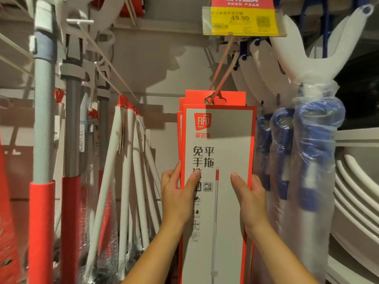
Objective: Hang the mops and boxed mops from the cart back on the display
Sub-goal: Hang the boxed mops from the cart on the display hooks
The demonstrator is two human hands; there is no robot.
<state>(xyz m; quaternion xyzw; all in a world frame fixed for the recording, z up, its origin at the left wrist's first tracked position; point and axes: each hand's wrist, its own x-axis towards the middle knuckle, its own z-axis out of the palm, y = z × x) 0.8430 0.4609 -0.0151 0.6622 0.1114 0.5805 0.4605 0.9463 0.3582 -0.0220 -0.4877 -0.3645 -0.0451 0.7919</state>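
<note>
The boxed mop (217,156), gripped at both edges by the left hand (176,193) and right hand (251,195), thumbs on its face and fingers curled behind, is held at the display hook (225,76), seemingly almost hung; the cart's remaining stock is unseen.

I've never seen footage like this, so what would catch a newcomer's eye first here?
At centre, the left hand and right hand grip the edges of a tall red-and-grey boxed mop under a display hook. A yellow price tag reading 49.90 hangs above it, and blue plastic-wrapped mops hang to the right.
</note>
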